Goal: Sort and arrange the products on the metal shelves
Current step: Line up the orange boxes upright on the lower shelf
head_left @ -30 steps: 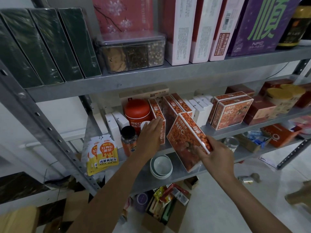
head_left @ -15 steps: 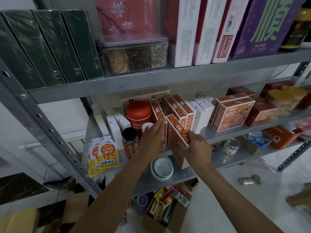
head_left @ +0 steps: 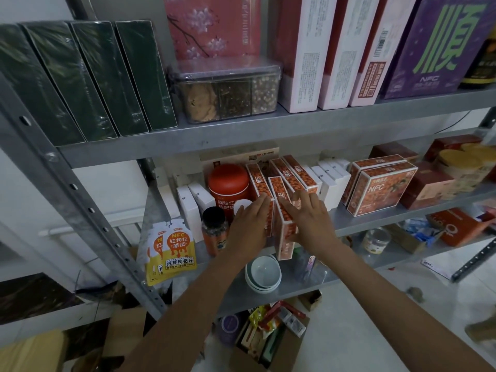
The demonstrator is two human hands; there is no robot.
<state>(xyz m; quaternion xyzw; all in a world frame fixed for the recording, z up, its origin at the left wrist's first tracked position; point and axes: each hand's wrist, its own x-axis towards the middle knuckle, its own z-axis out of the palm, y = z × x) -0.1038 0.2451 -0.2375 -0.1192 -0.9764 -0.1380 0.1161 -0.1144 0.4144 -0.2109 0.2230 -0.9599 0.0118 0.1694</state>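
Orange all over, the narrow berry-printed cardboard box (head_left: 285, 232) stands on edge at the front edge of the grey metal middle shelf (head_left: 375, 224). Its lower end shows below that edge, and whether it rests on the shelf cannot be told. The right hand (head_left: 308, 221) lies against the box's right face, its grip apart, with the fingers (head_left: 304, 200) straight, spread and pressed flat on the card. The left hand (head_left: 251, 224) also has its grip apart: its straight fingers lie flat against the neighbouring upright orange box (head_left: 259, 183), which stands just beside the first, towards the shelf's left end. Further matching orange boxes (head_left: 292, 175) lean behind them. A red round tin (head_left: 228, 183) and a dark-lidded jar (head_left: 214, 232) stand left of the left hand. Yellow drink pouches (head_left: 177, 251) hang near the shelf's front left corner. Stacked white bowls (head_left: 264, 275) sit on the shelf below.
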